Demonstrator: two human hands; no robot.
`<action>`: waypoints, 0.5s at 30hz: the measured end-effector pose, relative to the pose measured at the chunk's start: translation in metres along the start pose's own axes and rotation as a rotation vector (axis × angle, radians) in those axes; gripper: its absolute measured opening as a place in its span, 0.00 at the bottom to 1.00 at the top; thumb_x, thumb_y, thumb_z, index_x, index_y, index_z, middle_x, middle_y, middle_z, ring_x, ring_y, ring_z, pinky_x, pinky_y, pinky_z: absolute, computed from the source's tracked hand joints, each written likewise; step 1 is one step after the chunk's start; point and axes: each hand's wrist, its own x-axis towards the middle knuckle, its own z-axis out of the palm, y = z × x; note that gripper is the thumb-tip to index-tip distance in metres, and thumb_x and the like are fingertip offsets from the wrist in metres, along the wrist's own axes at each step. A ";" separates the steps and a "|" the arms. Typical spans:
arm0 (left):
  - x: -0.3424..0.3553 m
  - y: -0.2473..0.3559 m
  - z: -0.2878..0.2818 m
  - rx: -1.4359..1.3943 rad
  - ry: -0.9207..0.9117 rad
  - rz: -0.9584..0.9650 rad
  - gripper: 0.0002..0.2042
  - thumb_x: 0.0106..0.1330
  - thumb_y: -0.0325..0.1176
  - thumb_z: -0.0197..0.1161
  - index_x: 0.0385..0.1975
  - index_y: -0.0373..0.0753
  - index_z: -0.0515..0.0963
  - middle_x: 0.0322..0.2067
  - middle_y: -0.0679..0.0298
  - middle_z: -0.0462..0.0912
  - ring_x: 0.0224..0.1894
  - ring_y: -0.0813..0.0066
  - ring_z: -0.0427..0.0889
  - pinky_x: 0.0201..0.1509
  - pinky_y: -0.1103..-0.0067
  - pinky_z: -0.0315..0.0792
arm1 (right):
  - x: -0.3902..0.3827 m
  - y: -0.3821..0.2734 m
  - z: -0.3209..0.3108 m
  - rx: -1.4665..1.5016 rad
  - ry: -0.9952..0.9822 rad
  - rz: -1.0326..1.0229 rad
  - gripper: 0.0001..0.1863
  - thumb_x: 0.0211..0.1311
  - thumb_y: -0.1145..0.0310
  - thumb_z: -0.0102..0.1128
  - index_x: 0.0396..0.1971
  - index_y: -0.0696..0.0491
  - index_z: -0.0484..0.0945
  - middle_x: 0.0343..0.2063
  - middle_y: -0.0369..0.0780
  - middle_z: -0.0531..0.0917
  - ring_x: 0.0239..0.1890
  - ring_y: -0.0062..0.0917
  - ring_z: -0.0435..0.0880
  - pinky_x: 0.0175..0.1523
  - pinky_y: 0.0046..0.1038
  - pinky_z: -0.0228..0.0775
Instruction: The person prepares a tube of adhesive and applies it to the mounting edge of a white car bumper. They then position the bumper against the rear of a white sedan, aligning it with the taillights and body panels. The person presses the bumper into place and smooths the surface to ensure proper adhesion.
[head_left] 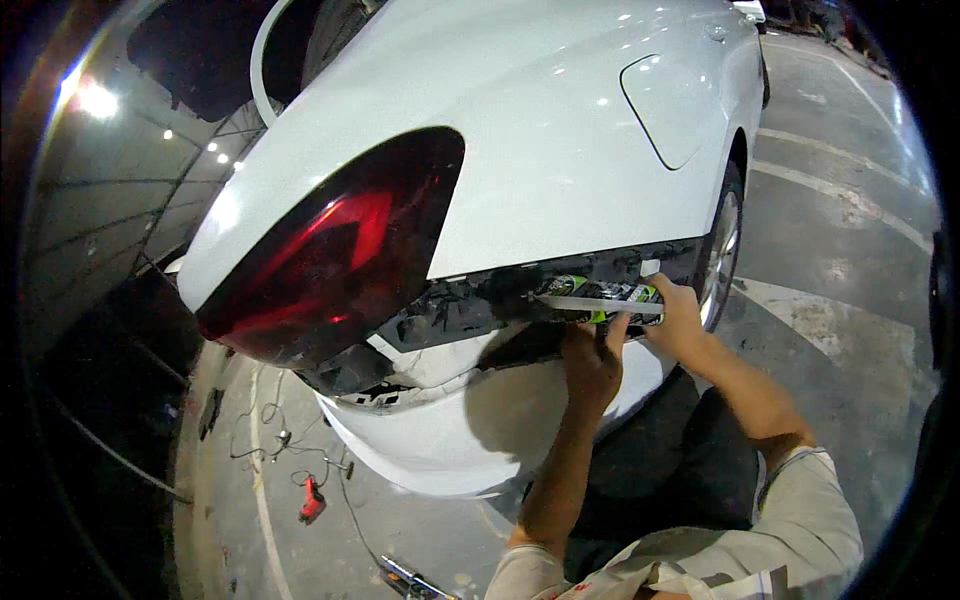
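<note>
A black-and-green printed piece (641, 293) with a pale flat strip (600, 304) across it lies against the dark gap in the rear side of a white car. My right hand (680, 318) grips its right end, fingers bent around the edge. Below it, my left hand (592, 362) has thumb and fingers pressed to its lower edge. The black recess (450, 312) runs under the body panel, from the red tail light (340, 250) towards the rear wheel (724, 250). A white bumper (430, 440) hangs below the recess, apart from the body.
On the grey floor at lower left lie a red-and-black power tool (312, 499) and a tangle of thin cables. Another blue-and-black tool (412, 580) is at the bottom edge. The fuel flap (668, 112) sits above the wheel side. White lines mark the floor at right.
</note>
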 end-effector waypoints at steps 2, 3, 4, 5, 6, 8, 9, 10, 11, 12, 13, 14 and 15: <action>0.002 -0.002 0.006 0.056 0.027 0.049 0.13 0.63 0.37 0.61 0.35 0.31 0.78 0.34 0.50 0.81 0.37 0.55 0.80 0.42 0.69 0.71 | 0.000 0.000 -0.003 0.010 0.007 -0.035 0.27 0.30 0.73 0.70 0.38 0.56 0.72 0.27 0.49 0.80 0.32 0.46 0.80 0.37 0.41 0.71; 0.002 -0.004 0.006 0.040 -0.018 -0.025 0.14 0.63 0.38 0.61 0.36 0.30 0.77 0.34 0.51 0.81 0.37 0.57 0.80 0.42 0.69 0.71 | 0.001 0.000 -0.005 0.013 0.007 -0.053 0.28 0.29 0.73 0.71 0.38 0.56 0.72 0.27 0.48 0.80 0.33 0.46 0.80 0.37 0.41 0.71; 0.003 -0.008 0.006 0.024 -0.061 -0.099 0.16 0.63 0.40 0.61 0.37 0.29 0.76 0.34 0.51 0.81 0.37 0.59 0.79 0.43 0.70 0.71 | 0.004 0.006 -0.003 0.040 0.001 -0.082 0.28 0.28 0.73 0.71 0.37 0.55 0.72 0.27 0.48 0.80 0.32 0.45 0.80 0.37 0.39 0.71; 0.003 -0.010 0.007 0.005 -0.099 -0.172 0.18 0.63 0.41 0.62 0.38 0.29 0.75 0.35 0.52 0.81 0.37 0.61 0.79 0.43 0.70 0.71 | 0.007 0.011 -0.003 0.043 0.018 -0.113 0.27 0.28 0.74 0.71 0.37 0.55 0.72 0.27 0.47 0.80 0.32 0.44 0.80 0.37 0.39 0.72; 0.001 -0.010 0.013 -0.150 -0.011 -0.247 0.18 0.63 0.41 0.62 0.39 0.30 0.75 0.35 0.55 0.81 0.39 0.64 0.78 0.45 0.71 0.71 | 0.010 0.016 -0.002 0.046 0.036 -0.144 0.27 0.28 0.74 0.70 0.37 0.55 0.72 0.27 0.47 0.80 0.32 0.44 0.80 0.37 0.39 0.72; 0.000 -0.015 0.012 -0.161 0.012 -0.259 0.16 0.63 0.40 0.62 0.39 0.31 0.75 0.35 0.57 0.81 0.39 0.66 0.78 0.44 0.73 0.71 | 0.016 0.015 -0.009 0.035 0.049 -0.231 0.25 0.31 0.76 0.69 0.36 0.54 0.72 0.29 0.45 0.80 0.33 0.43 0.80 0.36 0.38 0.72; 0.000 -0.018 0.012 -0.168 0.029 -0.260 0.16 0.63 0.40 0.62 0.39 0.31 0.75 0.36 0.58 0.81 0.39 0.67 0.78 0.44 0.73 0.71 | 0.020 0.012 -0.016 0.047 0.054 -0.275 0.24 0.32 0.75 0.68 0.36 0.54 0.72 0.30 0.45 0.80 0.33 0.43 0.80 0.36 0.38 0.72; -0.002 -0.024 0.010 -0.124 0.031 -0.252 0.15 0.63 0.39 0.61 0.39 0.31 0.75 0.36 0.58 0.81 0.39 0.68 0.78 0.44 0.74 0.71 | 0.022 0.010 -0.022 0.059 0.059 -0.318 0.24 0.33 0.75 0.68 0.36 0.54 0.72 0.31 0.45 0.79 0.34 0.43 0.80 0.36 0.38 0.72; -0.004 -0.026 0.009 -0.085 0.027 -0.247 0.15 0.63 0.38 0.61 0.39 0.31 0.75 0.37 0.58 0.80 0.39 0.68 0.77 0.45 0.75 0.71 | 0.021 0.009 -0.025 0.066 0.064 -0.354 0.24 0.34 0.75 0.68 0.37 0.54 0.72 0.32 0.45 0.79 0.34 0.43 0.80 0.36 0.38 0.72; -0.005 -0.028 0.009 -0.045 0.022 -0.244 0.14 0.63 0.37 0.61 0.40 0.32 0.75 0.37 0.59 0.80 0.40 0.69 0.77 0.45 0.75 0.71 | 0.020 0.008 -0.025 0.169 -0.002 -0.283 0.24 0.35 0.72 0.70 0.37 0.55 0.71 0.33 0.46 0.79 0.35 0.43 0.80 0.36 0.38 0.72; -0.005 -0.030 0.010 -0.076 0.030 -0.204 0.14 0.63 0.37 0.61 0.40 0.32 0.75 0.37 0.59 0.80 0.40 0.69 0.77 0.45 0.76 0.70 | 0.024 0.011 -0.025 0.187 -0.048 -0.308 0.24 0.36 0.72 0.69 0.38 0.55 0.71 0.33 0.46 0.79 0.35 0.43 0.80 0.36 0.38 0.72; 0.000 -0.021 0.013 -0.114 0.034 -0.170 0.13 0.63 0.36 0.61 0.40 0.32 0.75 0.37 0.60 0.80 0.40 0.70 0.77 0.46 0.76 0.70 | 0.027 0.017 -0.024 0.197 -0.098 -0.326 0.24 0.37 0.71 0.69 0.39 0.55 0.71 0.33 0.46 0.79 0.34 0.43 0.80 0.35 0.39 0.72; 0.002 -0.016 0.014 -0.153 0.037 -0.136 0.13 0.62 0.35 0.62 0.40 0.32 0.75 0.38 0.60 0.80 0.41 0.70 0.76 0.47 0.76 0.70 | 0.031 0.022 -0.025 0.206 -0.149 -0.344 0.24 0.37 0.70 0.69 0.39 0.56 0.71 0.32 0.46 0.79 0.34 0.44 0.80 0.35 0.39 0.72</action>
